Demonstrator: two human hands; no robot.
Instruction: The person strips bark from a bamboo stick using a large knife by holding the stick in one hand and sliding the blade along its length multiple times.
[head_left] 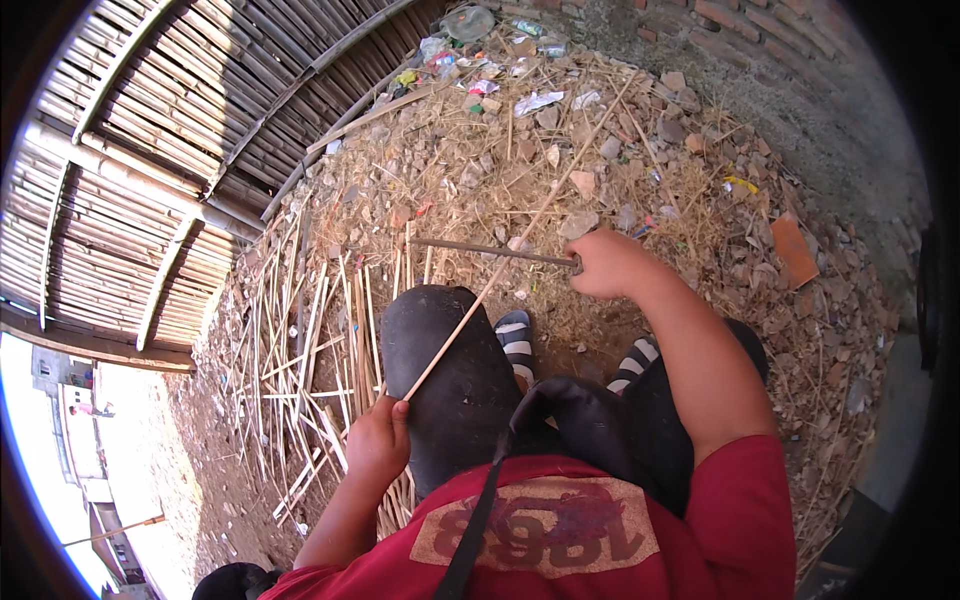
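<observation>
A long, thin bamboo strip [460, 328] slants up from my left hand [378, 440], across my left knee, to the far side of the rubble. My left fingers are closed round its near end, with the thumb on top. My right hand [608, 264] is closed in a fist on the right end of a long, narrow, dark knife [470, 247]; the fist hides its handle. The knife lies level in front of my knees and crosses the strip near mid-length. I cannot tell whether the two touch.
Many split bamboo strips [310, 350] lie on the ground at my left. A bamboo slat wall [150, 120] stands at far left, a brick wall [760, 40] at far right. Stones, straw and litter [540, 102] cover the ground, with a broken brick [794, 252] at right.
</observation>
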